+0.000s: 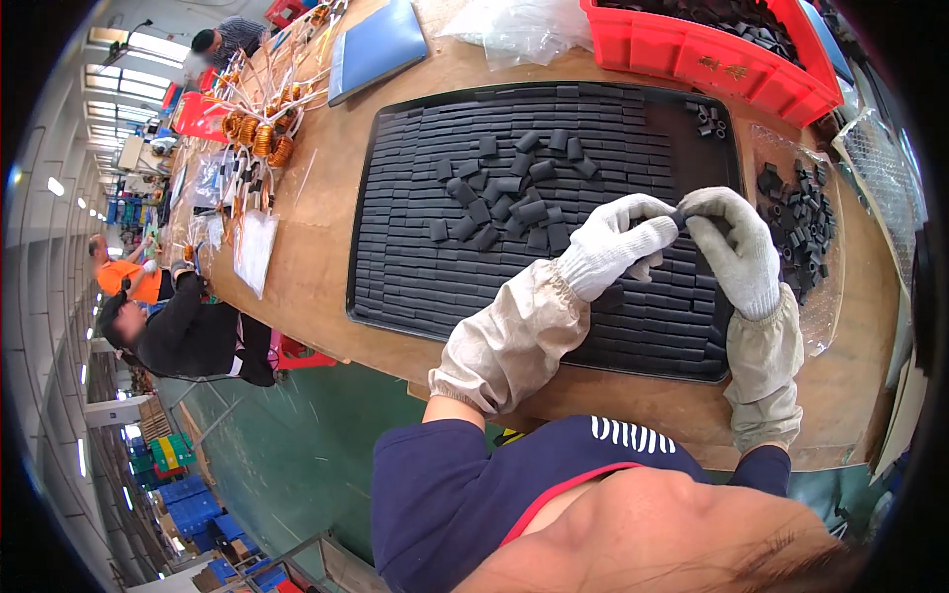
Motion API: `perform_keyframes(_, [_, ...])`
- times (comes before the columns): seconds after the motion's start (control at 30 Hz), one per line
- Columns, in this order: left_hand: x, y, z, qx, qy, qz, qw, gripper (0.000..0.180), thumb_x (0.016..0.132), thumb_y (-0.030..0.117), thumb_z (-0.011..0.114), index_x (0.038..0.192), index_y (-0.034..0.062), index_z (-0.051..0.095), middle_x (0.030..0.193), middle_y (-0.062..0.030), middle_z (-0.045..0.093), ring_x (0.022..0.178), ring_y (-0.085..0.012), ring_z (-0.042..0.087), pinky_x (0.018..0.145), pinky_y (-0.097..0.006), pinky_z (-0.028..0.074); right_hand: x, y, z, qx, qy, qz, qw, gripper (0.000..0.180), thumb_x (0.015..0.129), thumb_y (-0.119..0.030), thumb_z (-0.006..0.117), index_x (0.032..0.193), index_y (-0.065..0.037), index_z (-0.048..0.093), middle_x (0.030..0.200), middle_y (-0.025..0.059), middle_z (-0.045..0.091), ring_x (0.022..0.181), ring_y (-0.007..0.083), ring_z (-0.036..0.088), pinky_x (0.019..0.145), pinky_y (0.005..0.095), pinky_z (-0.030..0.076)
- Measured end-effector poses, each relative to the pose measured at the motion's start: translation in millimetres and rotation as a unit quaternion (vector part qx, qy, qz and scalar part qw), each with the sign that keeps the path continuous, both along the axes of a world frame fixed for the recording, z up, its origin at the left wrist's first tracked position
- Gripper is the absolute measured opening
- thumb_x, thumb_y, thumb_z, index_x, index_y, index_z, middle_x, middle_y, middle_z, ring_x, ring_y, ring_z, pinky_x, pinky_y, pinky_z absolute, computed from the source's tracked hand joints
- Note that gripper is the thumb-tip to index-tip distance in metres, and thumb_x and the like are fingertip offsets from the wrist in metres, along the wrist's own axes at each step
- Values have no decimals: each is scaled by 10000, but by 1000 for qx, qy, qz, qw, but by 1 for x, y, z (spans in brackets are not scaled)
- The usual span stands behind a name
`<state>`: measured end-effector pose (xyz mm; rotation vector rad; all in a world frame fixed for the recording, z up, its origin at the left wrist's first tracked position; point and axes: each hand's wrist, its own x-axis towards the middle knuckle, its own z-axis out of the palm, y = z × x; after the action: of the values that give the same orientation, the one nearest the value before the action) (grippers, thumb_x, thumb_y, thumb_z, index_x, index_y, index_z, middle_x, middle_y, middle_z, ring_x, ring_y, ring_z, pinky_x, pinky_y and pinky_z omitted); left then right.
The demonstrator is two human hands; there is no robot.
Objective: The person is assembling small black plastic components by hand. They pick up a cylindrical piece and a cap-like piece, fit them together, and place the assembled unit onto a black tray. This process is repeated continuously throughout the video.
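My left hand point(621, 240), in a white knit glove, meets my right hand point(736, 247), gloved the same way, over the right part of a black tray point(736, 163). The fingers of both are pinched on a small black piece point(679, 216), mostly hidden by the fingertips. Tight rows of small black pieces point(415, 267) fill most of the tray. Loose black pieces point(509, 188) lie scattered on top of those rows, left of my hands. Several short black tubes point(706, 121) sit in the tray's far right corner.
Right of the tray, black tubes point(799, 222) are heaped on clear bubble wrap point(825, 326). A red crate point(682, 54) of black parts stands at the far right. A blue folder point(378, 49) and copper-wound coils point(262, 138) lie leftward. A co-worker in black point(188, 331) sits at the left.
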<state>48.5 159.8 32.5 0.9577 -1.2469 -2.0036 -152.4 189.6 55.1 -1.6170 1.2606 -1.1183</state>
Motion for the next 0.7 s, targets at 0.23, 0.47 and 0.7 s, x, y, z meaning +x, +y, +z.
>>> perform_keyframes(0.23, [5, 0, -1, -51, -36, -4, 998, 345, 966, 277, 677, 1223, 54, 627, 952, -11, 639, 765, -66, 593, 640, -227, 522, 0, -5, 0, -90, 92, 31, 991, 209, 799, 81, 678, 990, -4, 659, 1054, 106, 619, 954, 196, 638, 825, 294, 515])
perform_keyframes(0.47, [121, -109, 17, -346, -304, 172, 871, 298, 926, 241, 694, 1162, 59, 679, 1029, -97, 697, 901, -172, 666, 824, -320, 555, -8, -5, 5, -92, 36, -12, 995, 329, 831, 88, 655, 1145, -9, 636, 1060, 75, 618, 974, 157, 632, 884, 286, 512])
perform_keyframes(0.7, [207, -211, -22, -500, -557, 109, 654, 284, 891, 231, 696, 1137, 90, 680, 1077, -152, 673, 1017, -331, 660, 910, -400, 519, -13, -8, 11, -98, 76, -6, 992, 281, 848, 54, 664, 1121, -10, 645, 1072, 97, 630, 965, 194, 647, 841, 292, 513])
